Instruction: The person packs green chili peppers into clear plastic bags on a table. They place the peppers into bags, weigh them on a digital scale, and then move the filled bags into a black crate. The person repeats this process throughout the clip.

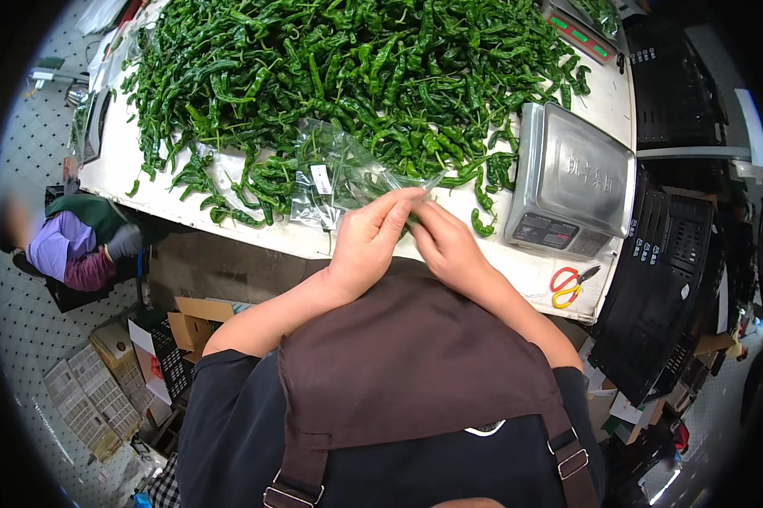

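A transparent plastic bag [349, 152] with green peppers in it lies at the front edge of the pepper heap, its label [321, 179] facing up. My left hand [376, 230] pinches the bag's gathered mouth between thumb and fingers. Close against it, my right hand [446, 240] has its fingers closed on the same end of the bag; its fingertips are partly hidden. Beyond both hands spreads a large heap of long, wrinkled green peppers [356, 63], with a few loose ones [481, 223] to the right of my hands.
A digital scale [584, 165] with a steel pan stands at right, near red-and-yellow-handled scissors [568, 287] on the white table [514, 254]. Another scale [581, 32] sits at the far right corner. Black plastic crates [667, 254] are stacked alongside. A seated person [70, 238] is at left.
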`<state>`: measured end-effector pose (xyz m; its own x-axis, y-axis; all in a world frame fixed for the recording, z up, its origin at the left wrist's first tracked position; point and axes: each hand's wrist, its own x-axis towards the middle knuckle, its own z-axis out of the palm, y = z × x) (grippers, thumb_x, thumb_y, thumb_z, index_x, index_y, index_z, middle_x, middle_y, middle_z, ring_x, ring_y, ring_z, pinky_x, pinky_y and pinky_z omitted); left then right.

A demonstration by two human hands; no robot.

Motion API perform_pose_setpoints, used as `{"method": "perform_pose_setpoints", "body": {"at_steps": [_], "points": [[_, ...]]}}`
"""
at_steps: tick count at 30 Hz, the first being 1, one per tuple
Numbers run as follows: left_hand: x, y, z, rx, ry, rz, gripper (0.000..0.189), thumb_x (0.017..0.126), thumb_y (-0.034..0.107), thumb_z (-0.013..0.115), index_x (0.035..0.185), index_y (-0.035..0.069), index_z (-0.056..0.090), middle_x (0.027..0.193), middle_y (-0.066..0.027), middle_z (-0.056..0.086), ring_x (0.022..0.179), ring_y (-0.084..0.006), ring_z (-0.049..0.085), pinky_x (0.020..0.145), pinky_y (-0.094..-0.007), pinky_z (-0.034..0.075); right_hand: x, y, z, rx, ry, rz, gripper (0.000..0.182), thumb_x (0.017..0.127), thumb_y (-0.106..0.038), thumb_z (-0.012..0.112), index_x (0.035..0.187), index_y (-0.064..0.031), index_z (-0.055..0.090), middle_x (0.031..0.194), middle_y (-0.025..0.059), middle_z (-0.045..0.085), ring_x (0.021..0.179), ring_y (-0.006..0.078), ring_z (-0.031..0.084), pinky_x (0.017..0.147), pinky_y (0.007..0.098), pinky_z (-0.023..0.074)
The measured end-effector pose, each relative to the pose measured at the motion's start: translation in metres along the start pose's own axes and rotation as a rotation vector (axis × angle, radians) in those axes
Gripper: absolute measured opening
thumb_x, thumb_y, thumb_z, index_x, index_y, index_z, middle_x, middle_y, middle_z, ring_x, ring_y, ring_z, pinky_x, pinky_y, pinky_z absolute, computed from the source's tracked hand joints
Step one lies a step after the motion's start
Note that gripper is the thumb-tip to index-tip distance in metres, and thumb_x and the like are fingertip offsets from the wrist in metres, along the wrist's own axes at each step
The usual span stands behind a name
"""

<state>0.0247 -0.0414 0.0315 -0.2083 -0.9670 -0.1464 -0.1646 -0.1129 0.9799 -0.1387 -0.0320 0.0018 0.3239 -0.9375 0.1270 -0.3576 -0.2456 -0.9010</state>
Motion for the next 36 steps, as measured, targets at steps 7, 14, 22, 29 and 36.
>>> {"method": "perform_pose_setpoints", "body": {"at_steps": [7,14,22,29,36], "points": [[0.001,-0.003,-0.024,-0.228,0.047,-0.182,0.031,0.103,0.023,0.050,0.123,0.003,0.063,0.067,0.0100,0.046,0.058,-0.0003,0.033,0.051,-0.0185,0.029,0.046,0.018,-0.004,0.520,0.064,0.462,0.043,0.094,-0.007,0.051,0.137,-0.0064,0.046,0.097,0.0026,0.059,0.076,0.0075,0.055,0.064,0.0234,0.0475],[0.004,0.001,-0.022,-0.470,0.110,-0.281,0.035,0.105,0.028,0.043,0.128,0.005,0.057,0.058,0.0086,0.037,0.044,-0.0007,0.029,0.036,-0.0185,0.022,0.031,0.022,0.028,-0.019,-0.023,-0.003,0.046,0.081,0.007,0.052,0.127,-0.0021,0.050,0.117,0.0195,0.058,0.105,0.0370,0.060,0.091,0.0404,0.0492],[0.008,0.007,-0.006,-0.508,-0.043,-0.289,0.033,0.103,0.029,0.046,0.126,0.007,0.056,0.060,0.0067,0.043,0.045,-0.0018,0.033,0.037,-0.0191,0.025,0.057,0.037,0.031,-0.024,-0.092,-0.048,0.039,0.087,-0.003,0.054,0.126,0.0001,0.053,0.122,0.0221,0.058,0.112,0.0387,0.057,0.093,0.0407,0.0479],[0.028,0.021,-0.039,-0.597,0.238,-0.347,0.038,0.105,0.034,0.039,0.128,0.007,0.053,0.058,0.0057,0.037,0.039,-0.0029,0.026,0.036,-0.0195,0.022,0.110,0.114,-0.056,-0.267,0.313,0.221,0.026,0.088,-0.009,0.058,0.112,-0.0008,0.060,0.092,0.0120,0.068,0.079,0.0213,0.066,0.068,0.0331,0.0537],[0.026,0.018,-0.026,-0.584,0.124,-0.396,0.038,0.105,0.030,0.042,0.128,0.004,0.056,0.057,0.0038,0.040,0.041,-0.0037,0.030,0.037,-0.0203,0.027,0.177,0.193,-0.014,-1.091,0.101,0.628,0.115,0.065,-0.061,0.078,0.149,-0.0045,0.023,0.133,0.0324,0.040,0.123,0.0426,0.043,0.103,0.0496,0.0345]]}}
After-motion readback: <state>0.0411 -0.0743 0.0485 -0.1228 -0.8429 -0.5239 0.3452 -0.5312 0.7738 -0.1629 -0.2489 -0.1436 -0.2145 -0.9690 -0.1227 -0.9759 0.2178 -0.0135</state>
